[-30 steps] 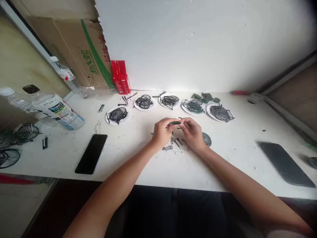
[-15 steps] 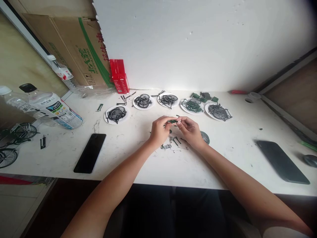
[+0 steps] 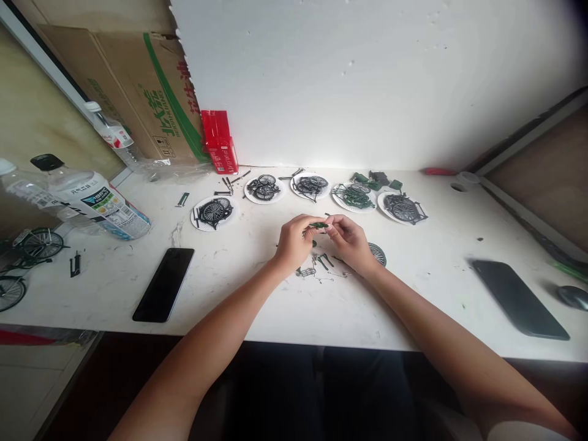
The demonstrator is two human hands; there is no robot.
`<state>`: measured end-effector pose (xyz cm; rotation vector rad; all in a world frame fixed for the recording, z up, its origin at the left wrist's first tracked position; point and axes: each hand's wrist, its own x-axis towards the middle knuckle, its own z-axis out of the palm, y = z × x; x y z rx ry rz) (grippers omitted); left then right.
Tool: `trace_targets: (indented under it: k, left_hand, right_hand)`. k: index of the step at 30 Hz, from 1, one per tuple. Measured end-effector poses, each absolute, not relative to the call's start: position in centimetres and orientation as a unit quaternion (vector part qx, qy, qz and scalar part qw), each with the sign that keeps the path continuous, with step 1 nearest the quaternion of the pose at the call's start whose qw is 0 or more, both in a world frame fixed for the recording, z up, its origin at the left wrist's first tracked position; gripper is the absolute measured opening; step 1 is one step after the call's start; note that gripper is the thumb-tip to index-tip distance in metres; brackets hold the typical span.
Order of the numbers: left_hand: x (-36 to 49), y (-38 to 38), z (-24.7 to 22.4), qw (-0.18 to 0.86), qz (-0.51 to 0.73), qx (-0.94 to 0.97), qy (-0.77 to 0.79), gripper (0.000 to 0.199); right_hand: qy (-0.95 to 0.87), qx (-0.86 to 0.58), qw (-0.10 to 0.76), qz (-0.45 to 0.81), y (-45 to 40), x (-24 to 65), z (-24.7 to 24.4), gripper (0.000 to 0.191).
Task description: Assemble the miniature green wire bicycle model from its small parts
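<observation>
Over the middle of the table, my left hand and my right hand meet fingertip to fingertip. Both are closed on a small dark green model bicycle part, whose exact shape the fingers mostly hide. Just below the hands lie small green rods, a little rack-like piece and thin wire bits. A green spoked wheel rests flat beside my right wrist, partly covered by it.
Behind the hands, paper plates hold black bicycle parts and green parts. A phone lies left, a dark flat slab right. Bottles and an assembled model bicycle stand far left; a red box stands behind.
The view has shifted slightly, so everything sits a little further left. Both hands keep their hold on the green part, with hardly any finger movement.
</observation>
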<state>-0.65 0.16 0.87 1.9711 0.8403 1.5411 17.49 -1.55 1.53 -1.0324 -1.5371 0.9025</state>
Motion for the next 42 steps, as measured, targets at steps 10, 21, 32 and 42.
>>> trace_targets:
  k: [10,21,32,42]
  left_hand:
    - [-0.6,0.1,1.4,0.269,0.564,0.716,0.312,0.016]
    - [-0.6,-0.1,1.3,0.336,0.569,0.675,0.329,0.022]
    - [-0.9,0.2,0.9,0.396,0.563,0.638,0.344,0.031]
    - [-1.1,0.5,1.0,0.411,0.560,0.634,0.341,0.031]
  right_hand:
    - [-0.668,-0.425,0.538,0.290,-1.9,16.5,1.5,0.035]
    - [-0.669,-0.454,0.521,0.273,-1.8,16.2,1.3,0.037]
    - [-0.666,-0.463,0.523,0.261,-1.8,15.8,1.5,0.038]
    - [-0.665,-0.468,0.524,0.254,-2.1,15.4,1.6,0.039]
